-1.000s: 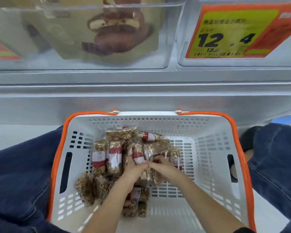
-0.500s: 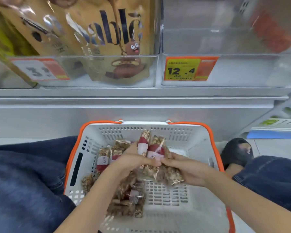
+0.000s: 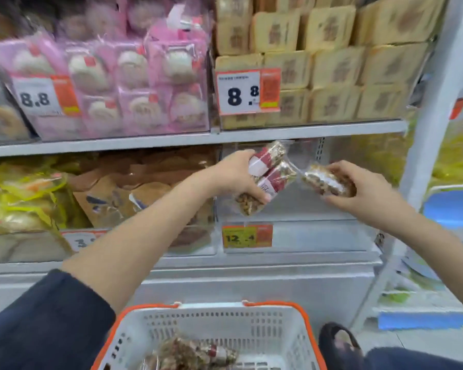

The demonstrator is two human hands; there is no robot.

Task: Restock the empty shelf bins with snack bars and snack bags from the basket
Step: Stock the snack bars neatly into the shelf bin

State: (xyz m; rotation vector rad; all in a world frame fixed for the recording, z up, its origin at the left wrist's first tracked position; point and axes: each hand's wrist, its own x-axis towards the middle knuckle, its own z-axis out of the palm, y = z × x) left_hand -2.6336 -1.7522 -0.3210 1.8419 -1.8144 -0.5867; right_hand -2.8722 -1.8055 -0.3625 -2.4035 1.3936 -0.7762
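Observation:
My left hand [image 3: 234, 174] grips a bunch of clear-wrapped snack bars [image 3: 267, 173] with red and white bands, held up in front of a clear shelf bin [image 3: 305, 236] marked 12.4. My right hand [image 3: 364, 190] holds another nut bar [image 3: 324, 181] just to the right, its end almost touching the left bunch. That bin looks bare inside. Below, the white basket with an orange rim [image 3: 289, 332] holds several more bars [image 3: 190, 353].
The bin to the left holds brown snack bags [image 3: 145, 193]; yellow packs [image 3: 19, 198] lie further left. The upper shelf carries pink packs [image 3: 134, 81] and tan packs [image 3: 340, 68]. A white upright post [image 3: 428, 108] stands right of the bin. A dark shoe [image 3: 337, 343] sits beside the basket.
Both hands have lifted out of the basket with snack bars and risen to the 12.4 bin. The hands have separated, and my view has tilted up to the shelves.

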